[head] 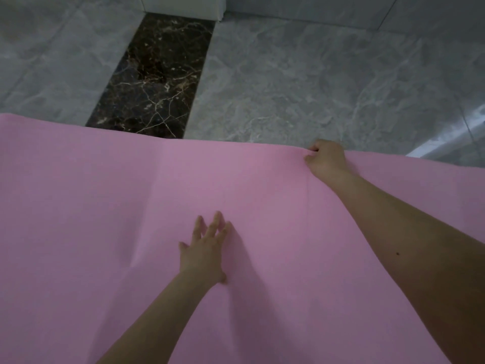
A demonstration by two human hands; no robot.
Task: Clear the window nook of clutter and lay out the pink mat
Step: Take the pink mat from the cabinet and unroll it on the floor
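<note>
Across lower frame: pink mat (pixel 91 206), long axis left-right; right hand (pixel 325 158) pinching far edge, left hand (pixel 207 248) flat mid-mat.

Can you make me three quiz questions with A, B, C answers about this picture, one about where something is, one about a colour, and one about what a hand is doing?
1. Where is the right hand?
A. At the far edge of the mat
B. On the dark floor strip
C. On the white wall corner

2. What colour is the mat?
A. Blue
B. Pink
C. Green

3. What is the left hand doing?
A. Holding a cup
B. Making a fist in the air
C. Lying flat on the mat with fingers spread

Answers:
1 A, its curled fingers pinch the mat's far edge, next to the grey floor.
2 B, the whole sheet is pink.
3 C, the palm faces down on the mat and the fingers are straight and apart.
</note>
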